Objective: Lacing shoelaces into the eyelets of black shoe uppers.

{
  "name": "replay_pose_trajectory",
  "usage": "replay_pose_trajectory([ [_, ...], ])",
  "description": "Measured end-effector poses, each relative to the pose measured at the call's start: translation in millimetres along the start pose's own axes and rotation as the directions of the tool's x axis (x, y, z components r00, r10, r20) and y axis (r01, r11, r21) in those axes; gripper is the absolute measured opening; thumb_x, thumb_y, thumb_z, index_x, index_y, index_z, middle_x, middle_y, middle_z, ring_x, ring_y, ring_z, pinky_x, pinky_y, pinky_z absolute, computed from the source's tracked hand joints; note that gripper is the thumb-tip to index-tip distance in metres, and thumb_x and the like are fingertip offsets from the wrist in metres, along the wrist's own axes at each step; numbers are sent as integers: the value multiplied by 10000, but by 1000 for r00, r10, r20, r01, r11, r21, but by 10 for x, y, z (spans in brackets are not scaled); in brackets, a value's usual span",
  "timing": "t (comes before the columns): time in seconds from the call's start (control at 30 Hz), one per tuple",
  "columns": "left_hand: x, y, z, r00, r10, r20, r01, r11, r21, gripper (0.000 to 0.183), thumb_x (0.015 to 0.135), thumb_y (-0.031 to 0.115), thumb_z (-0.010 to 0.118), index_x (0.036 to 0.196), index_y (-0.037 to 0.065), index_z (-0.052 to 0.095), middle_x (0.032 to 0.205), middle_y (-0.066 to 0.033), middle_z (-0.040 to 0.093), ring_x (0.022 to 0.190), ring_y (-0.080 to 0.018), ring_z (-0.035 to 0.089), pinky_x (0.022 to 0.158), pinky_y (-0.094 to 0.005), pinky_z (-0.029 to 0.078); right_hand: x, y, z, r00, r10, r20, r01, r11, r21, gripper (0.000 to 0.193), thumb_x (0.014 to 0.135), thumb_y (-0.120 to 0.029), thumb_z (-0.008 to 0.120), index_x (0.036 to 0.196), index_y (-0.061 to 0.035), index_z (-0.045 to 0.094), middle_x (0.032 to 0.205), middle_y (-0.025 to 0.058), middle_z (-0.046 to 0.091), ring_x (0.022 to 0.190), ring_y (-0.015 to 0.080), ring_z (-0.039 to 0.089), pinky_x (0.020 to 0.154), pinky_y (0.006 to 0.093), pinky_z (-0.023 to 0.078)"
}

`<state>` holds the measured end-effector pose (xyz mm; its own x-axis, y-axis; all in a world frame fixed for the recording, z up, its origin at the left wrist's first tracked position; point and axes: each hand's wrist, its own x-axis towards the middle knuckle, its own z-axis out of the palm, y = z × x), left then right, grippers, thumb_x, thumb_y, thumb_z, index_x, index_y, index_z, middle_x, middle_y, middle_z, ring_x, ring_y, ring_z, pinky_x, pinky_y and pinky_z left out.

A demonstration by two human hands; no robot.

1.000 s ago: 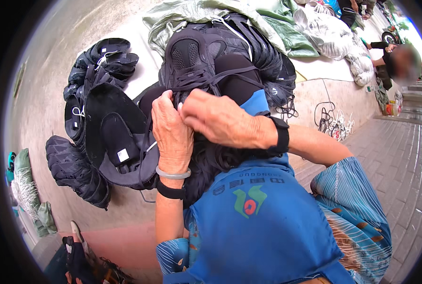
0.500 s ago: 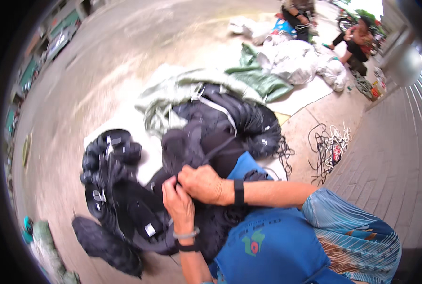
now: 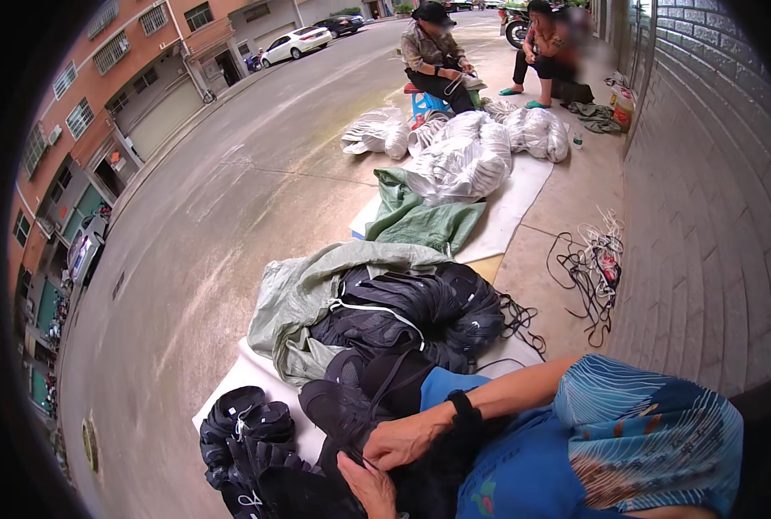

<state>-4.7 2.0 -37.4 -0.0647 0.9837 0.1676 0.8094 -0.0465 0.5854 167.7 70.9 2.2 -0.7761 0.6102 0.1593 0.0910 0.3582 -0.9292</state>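
Note:
At the bottom middle, my left hand point(image 3: 370, 487) and my right hand point(image 3: 403, 439) meet with fingers closed on the edge of a black fabric shoe upper point(image 3: 340, 408) over my lap. My right hand lies just above and to the right of the left one. A dark lace point(image 3: 392, 374) loops up beside the upper; whether my fingertips also pinch it is hidden. Just beyond lies a large bundle of black shoe uppers point(image 3: 377, 303), tied with a white cord point(image 3: 383, 310). To the left sits another tied black bundle point(image 3: 243, 424).
A pale green woven sack point(image 3: 286, 303) lies partly around the large bundle. Farther off are a green sack point(image 3: 420, 221) and white wrapped bundles point(image 3: 467, 156) on a white sheet point(image 3: 524, 195). Loose laces point(image 3: 588, 277) lie near the wall point(image 3: 705, 216). Two people sit beyond.
The view has tilted up, so my hands and the black bundles sit lower in the picture and more of the street shows. Both hands stay together on the black upper.

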Motion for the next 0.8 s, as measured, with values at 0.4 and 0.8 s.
replay_pose_trajectory([
  [0.4,20,45,119,968,-180,175,189,981,-38,660,983,387,395,1446,-49,217,1482,-291,255,1390,-408,248,1130,-464,196,-230,438,-280,990,-47,136,28,990,139,183,817,-119,534,756,53,540,660,197,551,647,359,546,629,424,418],
  [0.8,-5,56,289,958,-282,58,281,959,25,683,933,551,442,1456,125,334,1491,-195,319,1410,-363,228,1110,-604,142,-148,889,-335,988,-148,35,126,927,353,193,825,-115,526,737,54,556,594,170,576,499,267,596,506,384,446],
])
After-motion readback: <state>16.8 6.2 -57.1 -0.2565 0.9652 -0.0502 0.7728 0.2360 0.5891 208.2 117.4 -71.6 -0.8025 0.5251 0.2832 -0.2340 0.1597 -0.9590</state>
